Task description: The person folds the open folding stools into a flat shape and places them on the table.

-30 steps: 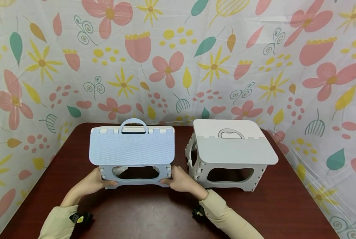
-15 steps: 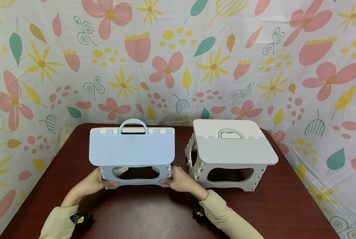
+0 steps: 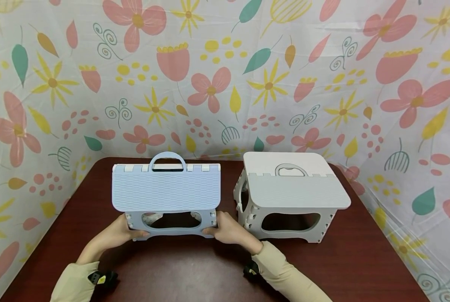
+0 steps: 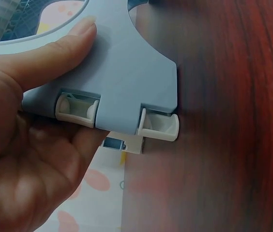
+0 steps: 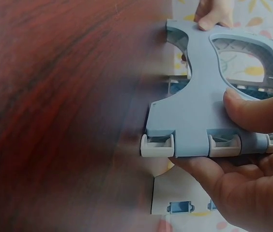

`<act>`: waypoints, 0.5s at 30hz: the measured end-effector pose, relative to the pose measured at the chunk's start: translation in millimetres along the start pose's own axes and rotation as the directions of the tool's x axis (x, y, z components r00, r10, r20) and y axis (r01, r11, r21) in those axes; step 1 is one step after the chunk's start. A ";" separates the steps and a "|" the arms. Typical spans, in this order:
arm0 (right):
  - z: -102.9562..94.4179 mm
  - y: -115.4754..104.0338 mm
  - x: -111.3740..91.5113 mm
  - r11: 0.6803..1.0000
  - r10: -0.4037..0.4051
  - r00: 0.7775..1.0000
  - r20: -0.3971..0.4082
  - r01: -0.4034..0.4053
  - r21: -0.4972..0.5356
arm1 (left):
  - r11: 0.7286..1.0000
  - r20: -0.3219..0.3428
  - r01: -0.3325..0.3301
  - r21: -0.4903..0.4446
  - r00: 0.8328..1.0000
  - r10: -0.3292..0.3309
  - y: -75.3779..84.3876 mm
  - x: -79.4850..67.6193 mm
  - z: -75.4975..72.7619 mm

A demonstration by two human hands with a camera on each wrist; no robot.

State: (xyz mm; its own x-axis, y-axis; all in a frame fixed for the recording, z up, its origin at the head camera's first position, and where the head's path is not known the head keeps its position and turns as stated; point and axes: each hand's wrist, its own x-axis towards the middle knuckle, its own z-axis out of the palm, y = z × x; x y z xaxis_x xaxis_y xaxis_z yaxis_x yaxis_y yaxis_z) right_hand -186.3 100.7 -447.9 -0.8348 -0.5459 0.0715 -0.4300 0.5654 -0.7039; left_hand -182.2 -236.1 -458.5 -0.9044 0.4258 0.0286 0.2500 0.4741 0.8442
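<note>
Floral curtain (image 3: 209,84) is hanging behind a dark wood table (image 3: 188,272). Blue folding stool (image 3: 166,191) is being held upright over its left part, top half sloping toward the camera, handle (image 3: 168,155) sticking up; foot contact is hard to confirm. Left hand (image 3: 115,233) and right hand (image 3: 228,227) are both gripping the lower front corners, thumbs in front, fingers curling behind. White folding stool (image 3: 298,191) is standing just right. Risk, as a guess: uneven squeezing could be folding the legs and pinching fingers near the hinges (image 4: 77,110), or right knuckles could be bumping the white folding stool.
</note>
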 end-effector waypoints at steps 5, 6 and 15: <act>0.2 -0.1 0.0 1.000 0.002 1.000 -0.003 -0.002 0.001 | 1.000 0.005 -0.018 -0.001 1.000 0.018 -1.4 1.0 0.3; 0.3 0.0 -0.1 1.000 0.003 1.000 -0.002 -0.003 0.001 | 1.000 0.006 -0.017 -0.004 1.000 0.017 -1.7 1.1 0.4; 2.2 2.2 0.0 1.000 0.006 1.000 0.007 -0.006 0.023 | 1.000 0.001 -0.002 0.001 1.000 0.002 -2.8 1.6 1.1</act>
State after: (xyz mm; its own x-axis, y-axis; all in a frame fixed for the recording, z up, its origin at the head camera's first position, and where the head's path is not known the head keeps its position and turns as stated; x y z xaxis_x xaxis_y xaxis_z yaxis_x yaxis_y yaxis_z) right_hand -186.5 100.6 -451.0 -0.8348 -0.5470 0.0627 -0.4174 0.5545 -0.7200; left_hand -184.0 -235.9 -461.5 -0.9036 0.4273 0.0298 0.2520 0.4739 0.8438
